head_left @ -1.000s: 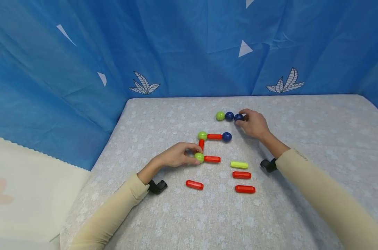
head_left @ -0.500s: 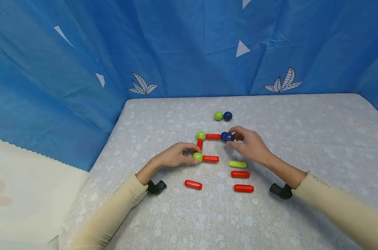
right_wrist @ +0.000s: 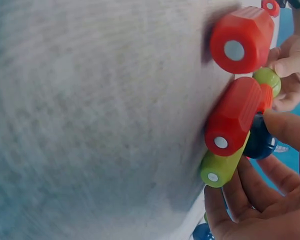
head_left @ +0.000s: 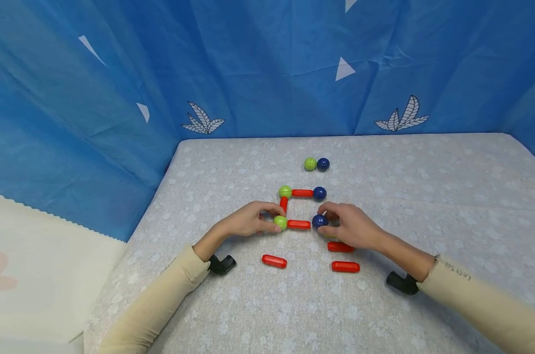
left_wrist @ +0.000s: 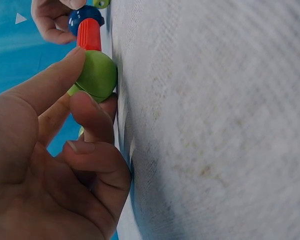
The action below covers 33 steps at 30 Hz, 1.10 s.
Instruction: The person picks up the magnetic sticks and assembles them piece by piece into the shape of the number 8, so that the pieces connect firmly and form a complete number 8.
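Note:
My left hand (head_left: pixel 253 219) pinches a green ball (head_left: pixel 280 222) at the near left corner of a joined shape. From that ball a red rod (head_left: pixel 299 224) extends right. My right hand (head_left: pixel 353 225) grips a dark blue ball (head_left: pixel 319 221) at that rod's right end; whether they touch is hard to tell. Another red rod (head_left: pixel 283 204) links the held green ball to a far green ball (head_left: pixel 285 191). A third red rod (head_left: pixel 302 193) joins the far one to another blue ball (head_left: pixel 319 193). The yellow-green rod (right_wrist: pixel 221 167) lies under my right fingers, mostly hidden in the head view.
Two loose red rods (head_left: pixel 345 266) lie near my right hand, and one red rod (head_left: pixel 274 261) lies nearer the front left. Behind the shape sit a green ball (head_left: pixel 310 163) and a blue ball (head_left: pixel 323 164), side by side. A patterned cloth (head_left: pixel 249 314) covers the table.
My right hand took a blue ball from the back row and brought it toward me, past the far blue ball, to the near rod's right end. My left hand stays on its green ball.

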{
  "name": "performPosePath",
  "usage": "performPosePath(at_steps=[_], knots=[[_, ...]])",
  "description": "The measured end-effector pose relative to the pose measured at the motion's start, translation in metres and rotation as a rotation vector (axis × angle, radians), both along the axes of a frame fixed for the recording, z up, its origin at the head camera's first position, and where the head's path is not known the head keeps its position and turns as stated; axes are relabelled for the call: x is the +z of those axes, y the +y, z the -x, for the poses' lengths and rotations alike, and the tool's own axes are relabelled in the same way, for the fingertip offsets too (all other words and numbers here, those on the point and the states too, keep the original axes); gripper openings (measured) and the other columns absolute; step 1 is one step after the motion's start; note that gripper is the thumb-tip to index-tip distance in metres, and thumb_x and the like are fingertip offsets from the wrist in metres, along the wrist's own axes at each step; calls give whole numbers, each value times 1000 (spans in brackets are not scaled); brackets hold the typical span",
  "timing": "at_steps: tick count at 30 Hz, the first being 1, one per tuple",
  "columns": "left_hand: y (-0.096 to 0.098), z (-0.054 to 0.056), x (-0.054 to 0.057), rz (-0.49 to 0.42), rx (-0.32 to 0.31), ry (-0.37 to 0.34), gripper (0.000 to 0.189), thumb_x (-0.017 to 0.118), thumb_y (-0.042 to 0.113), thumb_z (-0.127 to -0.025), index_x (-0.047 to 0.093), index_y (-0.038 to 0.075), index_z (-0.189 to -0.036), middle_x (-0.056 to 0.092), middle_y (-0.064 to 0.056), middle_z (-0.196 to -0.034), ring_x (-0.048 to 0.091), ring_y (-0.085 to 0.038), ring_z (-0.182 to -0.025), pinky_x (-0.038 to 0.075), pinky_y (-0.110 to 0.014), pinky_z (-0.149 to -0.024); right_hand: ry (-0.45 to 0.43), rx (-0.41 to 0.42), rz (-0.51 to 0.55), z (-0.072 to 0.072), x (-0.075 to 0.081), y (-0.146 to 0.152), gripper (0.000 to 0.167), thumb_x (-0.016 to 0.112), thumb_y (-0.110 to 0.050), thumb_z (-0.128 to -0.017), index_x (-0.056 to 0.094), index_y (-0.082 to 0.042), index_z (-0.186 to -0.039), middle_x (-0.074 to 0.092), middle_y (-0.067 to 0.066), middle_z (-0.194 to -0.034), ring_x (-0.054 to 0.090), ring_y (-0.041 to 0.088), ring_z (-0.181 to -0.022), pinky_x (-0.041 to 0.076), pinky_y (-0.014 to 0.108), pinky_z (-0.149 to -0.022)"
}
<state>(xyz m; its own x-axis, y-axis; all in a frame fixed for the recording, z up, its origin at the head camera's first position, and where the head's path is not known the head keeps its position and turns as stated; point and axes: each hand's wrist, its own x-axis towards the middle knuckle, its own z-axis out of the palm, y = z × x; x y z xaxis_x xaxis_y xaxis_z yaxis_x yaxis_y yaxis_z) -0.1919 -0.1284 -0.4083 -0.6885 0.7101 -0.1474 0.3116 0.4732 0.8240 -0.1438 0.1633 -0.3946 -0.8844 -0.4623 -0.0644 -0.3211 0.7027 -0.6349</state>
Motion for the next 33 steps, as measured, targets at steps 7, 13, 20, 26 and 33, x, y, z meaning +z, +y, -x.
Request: performPosePath(at_steps=[7,13,20,26,33], knots=[[1,0,0,-7,2,-9,31,75,21,-90,66,15,-119,62,-2,-107,55,-17,-63,51,-32,-58,-10,28,17,-2,-4,-1,32,76,-19,-88,63,-7,-116,68,-1,-95,59,16,-83,49,36,-77],[1,-1,0,-5,6,-17,31,75,21,-90,66,15,-119,62,-2,-107,55,-17,-65,51,-32,-58,-1,25,10,-3,-4,-2,32,77,-19,-88,63,-8,-115,67,-2,-94,58,16,-81,48,35,-75],[1,-1,0,-6,10,-20,31,75,21,-90,66,15,-119,62,-2,-107,55,-17,-66,51,-32,-59,2,22,8,-4,-3,-3,33,76,-18,-88,63,-8,-116,67,-1,-94,58,16,-83,48,36,-76],[1,-1,1,-7,6,-22,31,75,21,-90,66,15,-119,62,-2,-107,55,-17,-65,51,-32,-59,0,25,-10,-6,-1,0,39,77,-19,-88,62,-6,-121,69,2,-101,62,19,-90,50,42,-83],[0,-1,1,-5,6,-20,31,75,21,-90,66,15,-120,62,-2,-108,56,-17,-67,51,-32,-59,8,19,-42,-7,-1,12,37,77,-19,-87,64,-5,-120,70,2,-101,63,19,-91,51,44,-83]])
